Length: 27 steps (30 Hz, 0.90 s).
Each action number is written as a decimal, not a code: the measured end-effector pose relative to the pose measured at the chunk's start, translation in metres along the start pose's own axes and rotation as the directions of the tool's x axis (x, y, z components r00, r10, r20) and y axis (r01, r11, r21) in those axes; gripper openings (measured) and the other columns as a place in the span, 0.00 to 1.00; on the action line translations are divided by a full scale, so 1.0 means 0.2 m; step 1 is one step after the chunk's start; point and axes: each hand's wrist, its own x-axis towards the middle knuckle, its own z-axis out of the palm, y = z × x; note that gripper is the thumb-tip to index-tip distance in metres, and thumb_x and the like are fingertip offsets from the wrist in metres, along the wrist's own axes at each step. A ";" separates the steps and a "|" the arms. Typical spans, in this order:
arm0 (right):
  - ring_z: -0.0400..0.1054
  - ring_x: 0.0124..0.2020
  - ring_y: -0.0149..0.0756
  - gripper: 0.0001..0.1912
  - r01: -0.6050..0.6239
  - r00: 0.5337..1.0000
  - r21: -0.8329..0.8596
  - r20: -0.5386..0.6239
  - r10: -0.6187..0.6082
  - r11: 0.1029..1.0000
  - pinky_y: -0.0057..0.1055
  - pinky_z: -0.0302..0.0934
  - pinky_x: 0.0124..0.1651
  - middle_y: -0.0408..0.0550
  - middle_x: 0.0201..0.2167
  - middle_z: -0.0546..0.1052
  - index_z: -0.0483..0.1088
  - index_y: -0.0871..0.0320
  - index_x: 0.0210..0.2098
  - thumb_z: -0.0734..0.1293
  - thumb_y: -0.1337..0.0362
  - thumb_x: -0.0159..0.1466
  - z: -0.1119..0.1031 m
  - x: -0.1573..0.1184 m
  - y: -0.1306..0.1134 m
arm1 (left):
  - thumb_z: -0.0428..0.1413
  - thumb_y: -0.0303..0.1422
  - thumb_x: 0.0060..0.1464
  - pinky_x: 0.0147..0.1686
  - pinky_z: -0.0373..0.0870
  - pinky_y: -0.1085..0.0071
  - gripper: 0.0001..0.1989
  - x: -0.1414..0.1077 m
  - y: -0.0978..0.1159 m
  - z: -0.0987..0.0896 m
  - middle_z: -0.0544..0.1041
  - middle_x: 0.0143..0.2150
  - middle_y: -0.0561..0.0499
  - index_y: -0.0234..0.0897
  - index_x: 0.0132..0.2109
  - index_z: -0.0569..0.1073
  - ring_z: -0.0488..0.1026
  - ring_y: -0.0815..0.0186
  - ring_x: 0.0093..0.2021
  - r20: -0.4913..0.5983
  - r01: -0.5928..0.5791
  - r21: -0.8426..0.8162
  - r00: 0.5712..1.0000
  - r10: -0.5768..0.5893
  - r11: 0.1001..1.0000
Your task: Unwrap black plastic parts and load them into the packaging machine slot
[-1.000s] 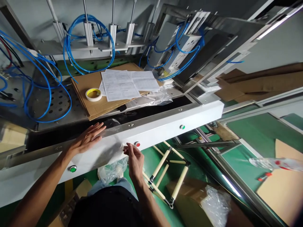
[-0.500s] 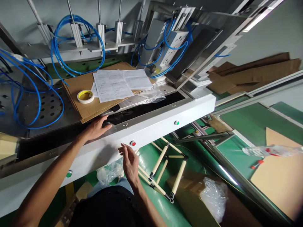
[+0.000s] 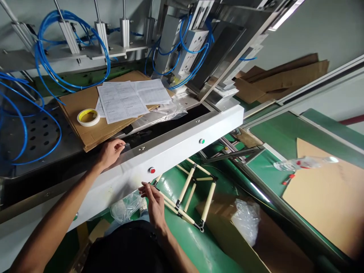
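Note:
My left hand (image 3: 111, 154) is over the white machine's front rail, beside the dark slot. Its thumb and fingers are pinched on a small thin strip (image 3: 126, 145), whose kind is too small to make out. Just behind it lies a stack of cardboard sheets (image 3: 75, 131) with a roll of tape (image 3: 88, 118) and printed papers (image 3: 122, 100) on top. My right hand (image 3: 155, 203) hangs in front of the rail, below the red button (image 3: 152, 170). Its fingers are curled with the tips close to the thumb; anything between them is hidden.
Blue air hoses (image 3: 106, 72) and metal cylinders (image 3: 68, 36) stand at the back. Below the rail are a cream pipe frame (image 3: 184, 189) and a cardboard box (image 3: 227, 231) with plastic wrap (image 3: 247, 222). On the right green table lie a plastic bottle (image 3: 305, 163) and a cardboard sheet (image 3: 327, 201).
My left hand has gone from spread fingers on the rail to a pinch on the thin strip. My right hand stays curled near the rail. The whole view has shifted slightly.

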 end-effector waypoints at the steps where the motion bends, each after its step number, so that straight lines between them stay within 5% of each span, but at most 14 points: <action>1: 0.74 0.35 0.40 0.27 -0.027 1.000 0.038 0.000 0.027 0.999 0.37 0.69 0.41 0.50 0.33 0.83 0.85 0.55 0.41 0.74 0.38 0.60 0.00 0.00 0.01 | 0.55 0.37 0.62 0.40 0.80 0.64 0.10 0.00 0.01 0.01 0.84 0.37 0.46 0.38 0.42 0.79 0.81 0.61 0.36 0.003 -0.012 0.016 1.000 0.012 1.000; 9: 0.75 0.34 0.38 0.23 -0.182 0.983 0.238 0.036 0.179 0.954 0.34 0.69 0.39 0.49 0.35 0.83 0.84 0.54 0.41 0.77 0.42 0.58 0.03 0.05 0.03 | 0.46 0.37 0.70 0.68 0.70 0.52 0.22 -0.03 0.11 0.01 0.79 0.63 0.38 0.34 0.61 0.77 0.74 0.52 0.65 -0.045 -0.043 0.166 0.998 0.051 0.985; 14: 0.77 0.36 0.41 0.25 -0.190 0.982 0.184 0.017 0.190 0.964 0.36 0.71 0.39 0.48 0.36 0.83 0.82 0.53 0.47 0.76 0.42 0.59 -0.01 0.11 0.04 | 0.51 0.40 0.70 0.69 0.69 0.51 0.23 -0.37 0.20 -0.06 0.76 0.67 0.41 0.40 0.67 0.71 0.72 0.51 0.67 0.016 -0.176 0.459 0.982 0.189 0.871; 17: 0.77 0.42 0.44 0.33 -0.127 0.991 0.041 -0.039 0.128 0.991 0.38 0.73 0.43 0.52 0.45 0.82 0.76 0.53 0.57 0.75 0.40 0.59 -0.04 0.11 0.03 | 0.51 0.38 0.71 0.70 0.67 0.46 0.23 -0.62 0.15 -0.11 0.73 0.69 0.39 0.39 0.69 0.68 0.70 0.48 0.69 -0.081 -0.069 0.638 0.985 0.155 0.767; 20: 0.75 0.46 0.45 0.40 0.079 0.978 -0.220 -0.174 -0.119 0.972 0.41 0.72 0.47 0.54 0.51 0.78 0.69 0.54 0.63 0.76 0.41 0.58 -0.07 0.06 -0.01 | 0.50 0.39 0.72 0.71 0.64 0.44 0.25 -0.78 0.04 -0.17 0.71 0.71 0.37 0.36 0.70 0.65 0.67 0.46 0.72 -0.158 0.047 0.715 0.983 0.095 0.697; 24: 0.73 0.46 0.45 0.28 0.418 0.807 -0.571 -0.125 -0.578 0.707 0.44 0.71 0.49 0.55 0.50 0.75 0.69 0.56 0.60 0.72 0.48 0.67 -0.07 0.04 -0.14 | 0.46 0.40 0.73 0.70 0.65 0.43 0.25 -0.83 -0.08 -0.20 0.71 0.71 0.35 0.31 0.68 0.68 0.67 0.44 0.72 -0.144 0.088 0.753 0.989 0.033 0.652; 27: 0.72 0.53 0.48 0.17 0.676 0.586 -0.681 0.266 -0.766 0.281 0.48 0.68 0.56 0.56 0.52 0.77 0.72 0.53 0.58 0.67 0.58 0.72 0.00 0.11 -0.25 | 0.45 0.41 0.73 0.70 0.65 0.44 0.26 -0.81 -0.12 -0.20 0.71 0.71 0.36 0.31 0.68 0.69 0.68 0.45 0.71 -0.131 0.106 0.742 0.991 -0.011 0.662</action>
